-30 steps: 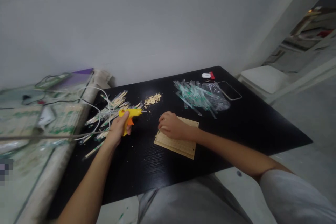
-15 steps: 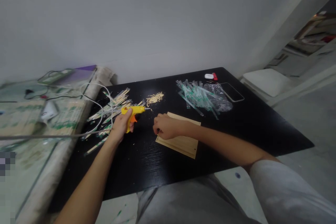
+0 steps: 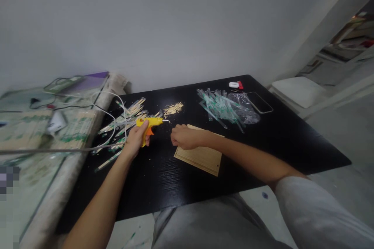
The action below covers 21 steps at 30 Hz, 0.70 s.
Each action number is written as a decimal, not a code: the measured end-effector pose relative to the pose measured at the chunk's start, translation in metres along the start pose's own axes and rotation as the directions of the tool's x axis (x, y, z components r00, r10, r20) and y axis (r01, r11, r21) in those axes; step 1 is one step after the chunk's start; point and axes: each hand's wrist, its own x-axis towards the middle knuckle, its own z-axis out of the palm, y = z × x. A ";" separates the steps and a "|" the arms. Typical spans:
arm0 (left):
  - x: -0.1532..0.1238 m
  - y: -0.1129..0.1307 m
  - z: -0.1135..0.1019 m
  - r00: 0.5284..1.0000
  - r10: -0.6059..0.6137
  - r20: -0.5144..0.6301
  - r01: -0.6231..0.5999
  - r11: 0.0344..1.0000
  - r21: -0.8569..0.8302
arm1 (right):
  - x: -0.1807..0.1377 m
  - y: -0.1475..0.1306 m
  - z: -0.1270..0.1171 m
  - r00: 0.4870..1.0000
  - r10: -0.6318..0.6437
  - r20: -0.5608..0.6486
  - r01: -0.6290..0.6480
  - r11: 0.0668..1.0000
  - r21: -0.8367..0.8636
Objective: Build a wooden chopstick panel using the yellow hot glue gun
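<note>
My left hand [image 3: 136,138] is wrapped round the handle of a yellow hot glue gun [image 3: 152,121] with an orange trigger. Its metal nozzle points right, and a pale bit shows at the tip. My right hand [image 3: 184,137] is curled closed over the left edge of a light wooden board [image 3: 201,158], which lies flat on the black table [image 3: 163,194]. Whatever those fingers hold, if anything, is hidden. Beyond the nozzle lies a small pile of short wooden sticks [image 3: 174,108].
Wrapped chopsticks [image 3: 109,159] lie scattered left of the glue gun, with a white cord [image 3: 125,120] looping over them. Torn plastic wrappers [image 3: 220,105], a phone [image 3: 260,102] and a white case [image 3: 233,85] lie at the back right. A side table at left bears a power strip [image 3: 57,122].
My right hand has lifted slightly away from the board's lower left edge, and its fingers look more tucked in. The left hand keeps the glue gun in nearly the same place.
</note>
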 end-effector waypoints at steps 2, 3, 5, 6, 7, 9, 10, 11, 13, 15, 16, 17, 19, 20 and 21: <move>0.000 0.000 0.000 1.000 0.004 -0.009 -0.004 1.000 0.005 | -0.004 0.005 -0.008 0.993 0.072 -0.097 -0.062 0.992 0.108; 0.000 0.001 0.000 1.000 0.002 -0.012 -0.002 1.000 0.016 | -0.006 0.008 -0.012 0.980 0.126 -0.155 -0.098 0.979 0.177; 0.000 0.000 -0.001 1.000 -0.006 -0.013 0.006 0.999 0.052 | -0.011 0.016 -0.020 0.930 0.243 -0.277 -0.156 0.941 0.302; -0.001 0.000 -0.001 1.000 -0.011 -0.011 0.012 0.997 0.076 | -0.015 0.020 -0.024 0.895 0.292 -0.336 -0.166 0.920 0.355; -0.001 0.000 -0.001 1.000 -0.016 -0.008 0.017 0.994 0.105 | -0.019 0.025 -0.028 0.848 0.342 -0.404 -0.148 0.886 0.440; -0.002 -0.001 -0.001 1.000 -0.022 0.007 0.020 0.984 0.176 | -0.027 0.033 -0.034 0.757 0.426 -0.496 -0.040 0.787 0.616; -0.003 -0.001 0.000 1.000 -0.022 0.021 0.017 0.977 0.214 | -0.031 0.037 -0.037 0.722 0.460 -0.516 0.024 0.729 0.684; -0.004 -0.002 0.001 0.999 -0.020 0.036 0.010 0.968 0.252 | -0.036 0.040 -0.041 0.694 0.486 -0.531 0.078 0.683 0.727; -0.006 -0.002 0.005 0.998 0.001 0.063 -0.022 0.945 0.326 | -0.046 0.044 -0.049 0.653 0.519 -0.552 0.146 0.628 0.764; -0.009 -0.003 0.010 0.996 0.040 0.077 -0.066 0.919 0.388 | -0.055 0.045 -0.056 0.619 0.549 -0.562 0.183 0.595 0.783; -0.009 -0.004 0.013 0.995 0.055 0.084 -0.085 0.907 0.412 | -0.059 0.044 -0.059 0.603 0.565 -0.563 0.196 0.579 0.792; -0.010 -0.004 0.015 0.994 0.063 0.093 -0.098 0.897 0.431 | -0.062 0.042 -0.062 0.591 0.581 -0.560 0.205 0.563 0.800; -0.011 -0.005 0.018 0.993 0.060 0.101 -0.099 0.890 0.445 | -0.067 0.039 -0.066 0.570 0.607 -0.554 0.211 0.543 0.813; -0.011 -0.005 0.018 0.994 0.051 0.101 -0.090 0.893 0.440 | -0.069 0.037 -0.068 0.560 0.617 -0.553 0.213 0.538 0.816; -0.011 -0.005 0.017 0.994 0.034 0.107 -0.077 0.899 0.430 | -0.070 0.036 -0.070 0.549 0.627 -0.553 0.215 0.533 0.818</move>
